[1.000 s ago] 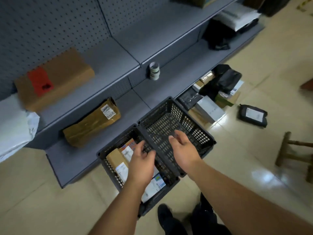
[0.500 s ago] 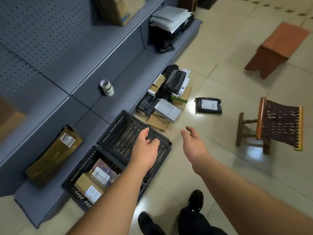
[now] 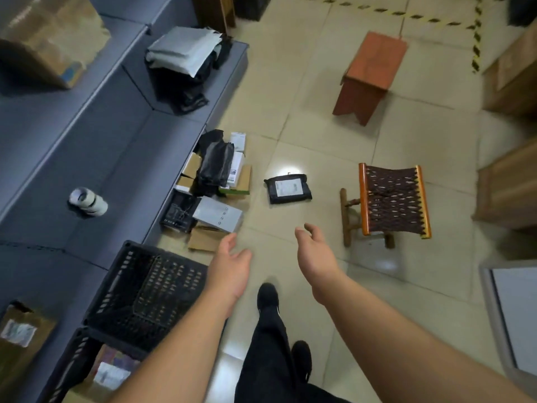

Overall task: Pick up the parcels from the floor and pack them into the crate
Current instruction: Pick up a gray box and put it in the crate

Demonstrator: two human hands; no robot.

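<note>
An empty black crate [image 3: 145,289] stands on the floor by the grey shelf, and a second crate [image 3: 87,370] beside it holds several parcels. A heap of parcels [image 3: 215,190] lies on the tiles past the crates: brown and white boxes, black bags, a grey box [image 3: 218,218]. A lone black bag parcel [image 3: 287,189] with a white label lies further right. My left hand [image 3: 234,264] hovers open past the empty crate's corner, near the heap. My right hand [image 3: 315,251] hovers open over bare tiles, short of the black bag. Both hold nothing.
A woven folding stool [image 3: 392,202] stands right of the black bag and a red wooden stool [image 3: 372,74] further back. Tape rolls [image 3: 88,200] and folded grey bags [image 3: 183,50] lie on the shelf. Cardboard boxes [image 3: 511,181] line the right side. My foot [image 3: 267,295] is between the arms.
The view has swung right, away from the crates. Both hands have left the empty crate and now reach out over the floor toward the parcels.
</note>
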